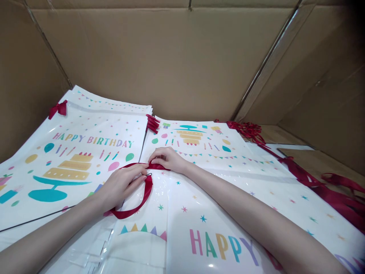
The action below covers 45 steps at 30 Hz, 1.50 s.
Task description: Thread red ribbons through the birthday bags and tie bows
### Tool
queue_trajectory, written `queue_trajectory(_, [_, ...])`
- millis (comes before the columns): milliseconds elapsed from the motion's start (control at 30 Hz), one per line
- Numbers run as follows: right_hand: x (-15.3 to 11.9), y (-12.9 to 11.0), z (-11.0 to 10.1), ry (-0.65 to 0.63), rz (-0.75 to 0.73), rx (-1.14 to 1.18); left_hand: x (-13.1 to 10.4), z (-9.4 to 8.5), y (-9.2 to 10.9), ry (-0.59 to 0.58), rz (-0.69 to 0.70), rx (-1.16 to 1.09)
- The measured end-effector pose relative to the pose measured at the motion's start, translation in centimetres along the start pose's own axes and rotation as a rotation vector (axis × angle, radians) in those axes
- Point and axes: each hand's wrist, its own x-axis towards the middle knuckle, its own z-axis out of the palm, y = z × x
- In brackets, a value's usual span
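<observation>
A red ribbon point(147, 192) curves in a loop over the white printed sheets, between and below my hands. My left hand point(124, 180) is closed, its fingertips pinching the ribbon near the middle of the view. From beneath these fingers pokes the looped tip of a thin dark wire rod point(148, 174); what seems to be its straight shaft comes out left of my forearm. Close by, my right hand point(168, 160) is closed on another stretch of the same ribbon, fingers bent. Under both hands lie glossy birthday bags or sheets point(182, 194) with stars and lettering.
A stack of "Happy Birthday" printed sheets point(94, 125) with red bows lies at the left. Tangled red ribbons point(246, 129) trail along the right edge of the other stack point(188, 150). Tall cardboard walls point(148, 57) close off the back and sides.
</observation>
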Motion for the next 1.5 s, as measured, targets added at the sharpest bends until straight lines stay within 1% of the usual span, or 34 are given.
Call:
queue_trajectory(133, [-0.1, 0.2, 0.0, 0.002, 0.018, 0.035, 0.0, -0.1, 0.1, -0.008, 0.009, -0.008])
queue_trajectory(433, [-0.1, 0.2, 0.0, 0.007, -0.015, 0.071, 0.0, -0.1, 0.2, -0.031, -0.008, -0.011])
queue_trajectory(633, [-0.1, 0.4, 0.1, 0.014, 0.011, 0.088, 0.0, -0.2, 0.3, -0.033, 0.001, -0.018])
queue_trajectory(967, [-0.1, 0.3, 0.0, -0.001, 0.015, 0.135, -0.1, 0.2, -0.3, -0.015, 0.02, -0.039])
queue_trajectory(1167, [0.0, 0.2, 0.0, 0.038, 0.009, 0.098, 0.1, 0.4, -0.5, -0.014, 0.035, -0.044])
queue_trajectory(1400, [0.1, 0.0, 0.3, 0.064, 0.051, 0.106, 0.0, 0.4, -0.6, 0.027, 0.058, -0.043])
queue_trajectory(1500, [0.2, -0.1, 0.5, 0.081, 0.053, 0.089, 0.0, 0.5, -0.7, 0.022, 0.055, -0.035])
